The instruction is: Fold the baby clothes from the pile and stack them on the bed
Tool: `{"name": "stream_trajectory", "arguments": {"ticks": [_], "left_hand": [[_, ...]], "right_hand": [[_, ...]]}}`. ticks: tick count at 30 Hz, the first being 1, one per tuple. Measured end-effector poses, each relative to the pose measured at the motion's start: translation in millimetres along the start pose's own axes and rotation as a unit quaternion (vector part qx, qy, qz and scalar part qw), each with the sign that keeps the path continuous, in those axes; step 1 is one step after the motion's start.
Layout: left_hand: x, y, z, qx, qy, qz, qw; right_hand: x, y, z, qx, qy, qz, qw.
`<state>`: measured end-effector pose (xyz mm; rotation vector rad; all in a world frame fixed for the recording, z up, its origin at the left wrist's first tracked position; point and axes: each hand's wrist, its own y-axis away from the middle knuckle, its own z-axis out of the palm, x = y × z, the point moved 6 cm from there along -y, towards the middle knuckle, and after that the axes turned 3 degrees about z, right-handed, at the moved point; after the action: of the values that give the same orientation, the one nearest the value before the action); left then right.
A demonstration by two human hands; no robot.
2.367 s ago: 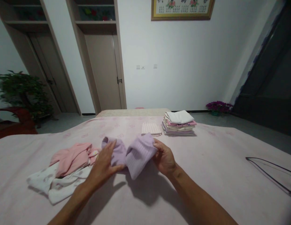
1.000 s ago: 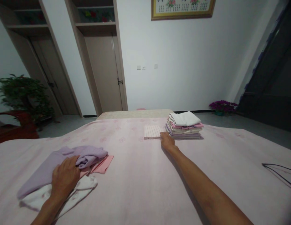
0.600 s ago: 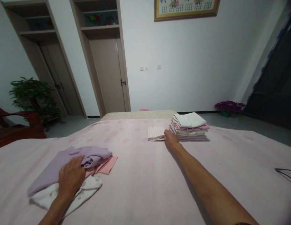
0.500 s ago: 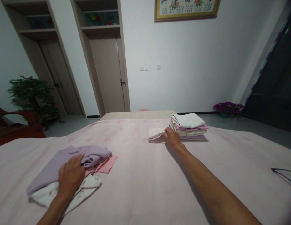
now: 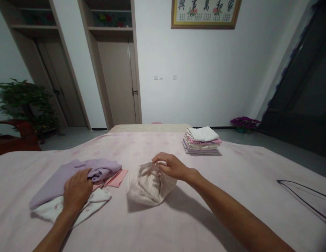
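My left hand (image 5: pixel 77 189) lies on a lavender garment (image 5: pixel 54 187), back upward, fingers stretched over the cloth and their tips partly lost in its folds. Beneath and beside it show a white garment with small reddish prints (image 5: pixel 98 196) and a pink cloth (image 5: pixel 117 179). Near the middle of the bed, my right hand (image 5: pixel 173 165) pinches the upper edge of a cream striped cloth (image 5: pixel 152 189). That cloth is bunched and slightly blurred, its lower part hanging toward the bed. Further back stands a stack of folded clothes (image 5: pixel 202 141), a white piece on top.
A pale pink floral sheet (image 5: pixel 142 231) covers the bed. A thin black wire shape, like a hanger (image 5: pixel 297 190), lies at the right. Beyond are a leafy plant (image 5: pixel 25 105), a reddish wooden chair (image 5: pixel 18 134), doors, purple flowers (image 5: pixel 244 123) and a framed picture (image 5: pixel 205 14).
My right hand has drawn the striped cloth from beside the stack toward me and left, and it has come loose from its flat fold. My left hand stays on the garments. The view shifted slightly.
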<state>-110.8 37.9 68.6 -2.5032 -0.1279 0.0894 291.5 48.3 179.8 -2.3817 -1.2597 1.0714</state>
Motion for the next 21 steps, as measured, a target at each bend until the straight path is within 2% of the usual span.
{"name": "stream_trajectory", "arguments": {"ticks": [4, 6, 11, 13, 15, 17, 21], "left_hand": [[2, 5, -10.8, 0.043, 0.031, -0.021, 0.998], [4, 7, -14.4, 0.056, 0.045, -0.018, 0.997], [6, 10, -13.2, 0.044, 0.044, -0.010, 0.998], [6, 10, -12.4, 0.041, 0.038, -0.013, 0.998], [7, 11, -12.5, 0.041, 0.035, -0.010, 0.998], [8, 12, -13.1, 0.041, 0.039, -0.004, 0.998], [7, 12, -15.0, 0.025, 0.049, -0.002, 0.998]], "right_hand": [[38, 32, 22, -0.052, 0.040, 0.134, 0.989], [45, 45, 32, -0.074, 0.053, 0.170, 0.981], [9, 49, 59, -0.099, 0.105, 0.103, 0.984], [3, 46, 69, -0.102, 0.088, 0.129, 0.982], [11, 42, 70, -0.048, 0.010, 0.212, 0.976], [26, 39, 62, 0.031, -0.079, 0.287, 0.954], [46, 33, 20, 0.125, -0.181, 0.325, 0.920]]}}
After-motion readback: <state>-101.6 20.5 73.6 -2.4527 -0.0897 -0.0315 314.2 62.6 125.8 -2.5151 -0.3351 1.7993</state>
